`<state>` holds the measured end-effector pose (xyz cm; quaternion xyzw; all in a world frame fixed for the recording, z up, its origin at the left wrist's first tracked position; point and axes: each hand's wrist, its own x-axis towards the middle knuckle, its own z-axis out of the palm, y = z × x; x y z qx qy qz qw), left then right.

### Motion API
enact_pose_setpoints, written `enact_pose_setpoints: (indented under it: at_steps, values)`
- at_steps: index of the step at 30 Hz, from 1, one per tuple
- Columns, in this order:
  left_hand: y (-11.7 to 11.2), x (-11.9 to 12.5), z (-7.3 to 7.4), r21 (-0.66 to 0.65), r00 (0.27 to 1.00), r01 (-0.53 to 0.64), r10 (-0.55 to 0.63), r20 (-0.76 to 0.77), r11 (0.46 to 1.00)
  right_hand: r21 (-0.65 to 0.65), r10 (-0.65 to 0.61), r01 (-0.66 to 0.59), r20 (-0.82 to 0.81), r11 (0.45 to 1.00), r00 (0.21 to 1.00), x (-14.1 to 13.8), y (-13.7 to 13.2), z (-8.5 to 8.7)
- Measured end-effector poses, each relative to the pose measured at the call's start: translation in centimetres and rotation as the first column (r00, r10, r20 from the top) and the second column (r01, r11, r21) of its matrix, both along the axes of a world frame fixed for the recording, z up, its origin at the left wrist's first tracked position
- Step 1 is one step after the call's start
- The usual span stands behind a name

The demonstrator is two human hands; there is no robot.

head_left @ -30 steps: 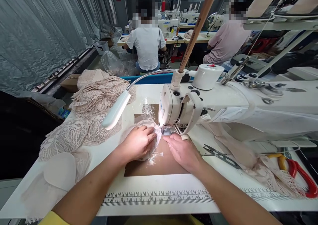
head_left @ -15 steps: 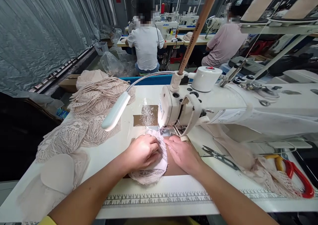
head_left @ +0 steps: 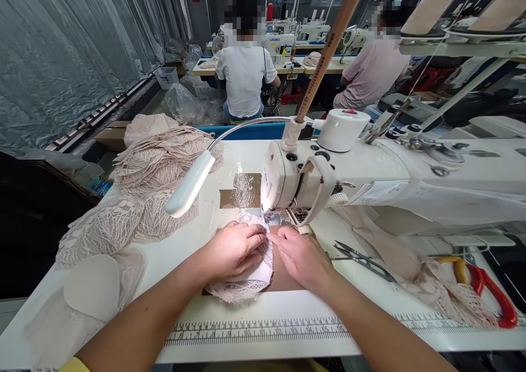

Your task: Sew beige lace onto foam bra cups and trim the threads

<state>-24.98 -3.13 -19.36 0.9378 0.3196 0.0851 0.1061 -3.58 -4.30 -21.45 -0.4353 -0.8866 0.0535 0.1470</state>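
Observation:
A pale lace piece with a white padded cup [head_left: 250, 281] lies on the table in front of the white sewing machine [head_left: 312, 180]. My left hand [head_left: 234, 249] rests on top of it, fingers curled and pressing the lace down. My right hand [head_left: 302, 254] lies beside it on the right, fingers together, with the fingertips pinching the lace edge just below the needle area. Both hands meet at the presser foot.
A heap of lace pieces [head_left: 160, 158] and a loose foam cup [head_left: 92, 287] lie at the left. The gooseneck lamp [head_left: 189, 184] hangs over the table. Thread snips [head_left: 361, 259] and red-handled scissors [head_left: 489, 292] lie at the right. Two people sit at machines behind.
The lace piece has slid toward me and turned under my hands since a second ago; my left hand followed it down and my right hand shifted slightly left.

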Motion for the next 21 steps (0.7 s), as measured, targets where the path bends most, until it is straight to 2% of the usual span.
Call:
enact_pose_setpoints:
  at_steps: [6,14,18,21]
  values:
    - [0.56,-0.21,-0.31,0.011,0.999,0.000,0.000,-0.036,1.000,0.026,-0.032,0.032,0.011,0.999,0.999,-0.17,-0.03,-0.24]
    - [0.74,0.06,-0.42,0.098,0.999,-0.023,0.026,-0.029,0.995,0.090,-0.091,0.083,0.088,0.992,0.992,-0.82,0.04,-0.49]
    - [0.80,-0.04,-0.49,0.102,0.998,-0.019,0.025,-0.062,0.995,0.118,-0.078,0.069,0.075,0.991,0.994,-0.61,-0.02,-0.69]
    - [0.86,-0.10,-0.63,0.110,0.998,-0.032,0.037,-0.048,0.993,0.099,-0.015,0.012,0.038,0.995,0.999,-0.22,-0.23,-0.55]
